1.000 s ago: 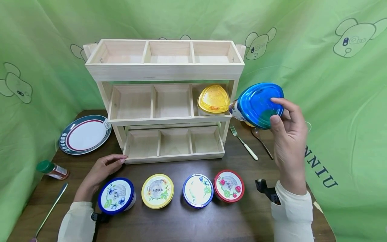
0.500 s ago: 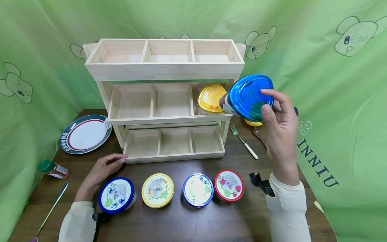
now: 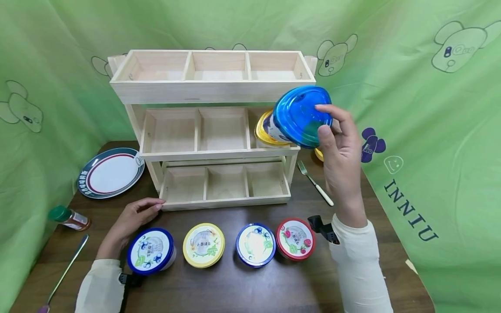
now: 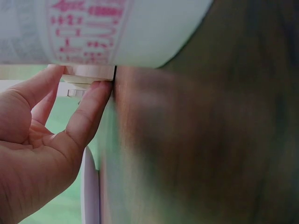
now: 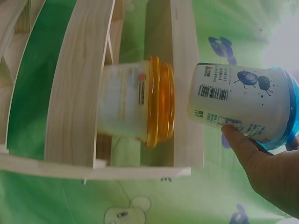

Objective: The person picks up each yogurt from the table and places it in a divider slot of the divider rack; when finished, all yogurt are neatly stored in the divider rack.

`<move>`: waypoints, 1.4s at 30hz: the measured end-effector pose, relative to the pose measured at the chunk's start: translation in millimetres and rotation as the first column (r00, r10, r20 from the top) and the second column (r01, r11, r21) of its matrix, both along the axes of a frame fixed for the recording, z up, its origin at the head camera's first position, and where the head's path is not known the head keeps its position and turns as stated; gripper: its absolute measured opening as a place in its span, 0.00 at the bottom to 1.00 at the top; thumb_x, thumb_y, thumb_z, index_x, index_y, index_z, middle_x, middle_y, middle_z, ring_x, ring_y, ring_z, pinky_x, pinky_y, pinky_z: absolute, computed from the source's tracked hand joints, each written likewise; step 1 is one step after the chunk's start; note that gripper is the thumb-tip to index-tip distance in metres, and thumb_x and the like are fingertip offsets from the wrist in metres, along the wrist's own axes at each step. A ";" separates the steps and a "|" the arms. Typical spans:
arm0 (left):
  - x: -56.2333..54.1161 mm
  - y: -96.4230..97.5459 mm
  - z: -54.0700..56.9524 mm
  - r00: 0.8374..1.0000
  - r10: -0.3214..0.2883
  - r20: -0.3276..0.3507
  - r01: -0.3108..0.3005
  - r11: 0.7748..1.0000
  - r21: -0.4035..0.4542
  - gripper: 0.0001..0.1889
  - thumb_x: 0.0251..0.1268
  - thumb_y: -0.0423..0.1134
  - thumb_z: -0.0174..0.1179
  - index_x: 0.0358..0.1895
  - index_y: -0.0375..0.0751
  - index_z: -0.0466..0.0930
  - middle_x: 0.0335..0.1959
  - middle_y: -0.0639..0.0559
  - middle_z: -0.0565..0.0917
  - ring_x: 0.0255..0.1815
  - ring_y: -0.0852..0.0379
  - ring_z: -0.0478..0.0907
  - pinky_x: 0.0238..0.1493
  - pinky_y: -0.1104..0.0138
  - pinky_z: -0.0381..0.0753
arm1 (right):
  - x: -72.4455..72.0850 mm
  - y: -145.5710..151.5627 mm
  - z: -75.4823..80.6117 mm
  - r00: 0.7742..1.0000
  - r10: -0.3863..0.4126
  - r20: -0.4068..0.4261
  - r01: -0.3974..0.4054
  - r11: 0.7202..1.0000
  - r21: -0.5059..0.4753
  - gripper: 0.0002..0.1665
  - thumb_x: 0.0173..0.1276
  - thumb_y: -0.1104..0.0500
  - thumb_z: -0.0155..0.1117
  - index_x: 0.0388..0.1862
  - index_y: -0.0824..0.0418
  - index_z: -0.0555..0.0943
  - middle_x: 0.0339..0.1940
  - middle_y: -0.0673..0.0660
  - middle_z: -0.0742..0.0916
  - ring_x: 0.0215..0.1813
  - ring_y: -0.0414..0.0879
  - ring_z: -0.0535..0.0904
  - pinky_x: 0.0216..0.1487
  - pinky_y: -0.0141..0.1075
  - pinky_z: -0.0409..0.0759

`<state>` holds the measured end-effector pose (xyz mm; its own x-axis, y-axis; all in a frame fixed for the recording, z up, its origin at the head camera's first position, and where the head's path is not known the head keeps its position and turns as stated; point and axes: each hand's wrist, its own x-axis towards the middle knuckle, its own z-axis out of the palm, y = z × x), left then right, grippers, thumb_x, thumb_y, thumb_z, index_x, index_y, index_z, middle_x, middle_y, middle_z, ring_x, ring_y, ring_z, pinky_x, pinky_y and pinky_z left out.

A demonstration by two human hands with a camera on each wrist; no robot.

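My right hand (image 3: 341, 152) grips a white paper tub with a clear blue lid (image 3: 301, 115), fingers and thumb around its lid end. The tub is tilted in front of the middle tier's right compartment; two ant drawings show on its side in the right wrist view. Behind it, a yellow-lidded tub (image 5: 126, 100) sits in that compartment and is partly hidden in the head view. My left hand (image 3: 135, 218) touches the bottom tier's front left corner with thumb and fingertips. That tier belongs to a three-tier wooden rack (image 3: 213, 92) with three compartments per tier.
In front of the rack stand tubs with blue (image 3: 150, 251), yellow (image 3: 204, 245), blue (image 3: 256, 245) and red (image 3: 295, 239) rims. A plate (image 3: 111, 173), green-capped jar (image 3: 69, 218) and thin metal-ended utensil (image 3: 67, 274) lie left. A fork (image 3: 315, 182) lies right. Green cloth (image 3: 442, 130) surrounds the table.
My right hand has carried the blue-lidded tub leftward and slightly up, from beside the rack to in front of the yellow-lidded tub. My left hand has stayed at the corner.
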<state>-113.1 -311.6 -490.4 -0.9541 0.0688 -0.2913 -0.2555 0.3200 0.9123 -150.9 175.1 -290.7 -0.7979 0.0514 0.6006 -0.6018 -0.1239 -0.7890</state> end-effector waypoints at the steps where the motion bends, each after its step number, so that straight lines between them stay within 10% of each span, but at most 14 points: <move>1: -0.5 0.0 0.2 1.000 -0.004 0.001 0.004 1.000 0.002 0.22 0.85 0.45 0.62 0.70 0.34 0.82 0.53 0.63 0.86 0.52 0.65 0.82 0.53 0.73 0.86 | -1.4 -2.3 0.1 1.000 0.005 -0.006 -0.005 1.000 0.006 0.32 0.77 0.43 0.73 0.69 0.60 0.81 0.81 0.63 0.71 0.81 0.66 0.68 0.79 0.55 0.73; 37: -0.3 0.2 -2.5 1.000 0.004 0.011 -0.003 1.000 -0.031 0.26 0.85 0.47 0.62 0.73 0.33 0.78 0.61 0.52 0.85 0.53 0.64 0.81 0.53 0.73 0.85 | -24.1 -80.8 -12.2 0.990 0.139 -0.031 -0.127 0.960 0.248 0.49 0.79 0.28 0.60 0.72 0.70 0.74 0.76 0.64 0.75 0.75 0.59 0.75 0.74 0.56 0.78; 42: -1.7 0.4 -1.1 1.000 0.003 0.012 -0.003 1.000 -0.012 0.25 0.84 0.47 0.62 0.72 0.33 0.79 0.58 0.57 0.85 0.53 0.64 0.81 0.54 0.73 0.85 | -28.1 -89.1 -12.2 0.988 0.156 -0.010 -0.149 0.959 0.242 0.31 0.87 0.45 0.59 0.73 0.68 0.75 0.77 0.62 0.75 0.75 0.57 0.76 0.73 0.52 0.80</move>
<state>-114.8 -311.2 -491.6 -0.9509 0.0622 -0.3032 -0.2671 0.3299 0.9054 -179.0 86.1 -302.9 -0.7675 -0.2182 0.6027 -0.6130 -0.0253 -0.7897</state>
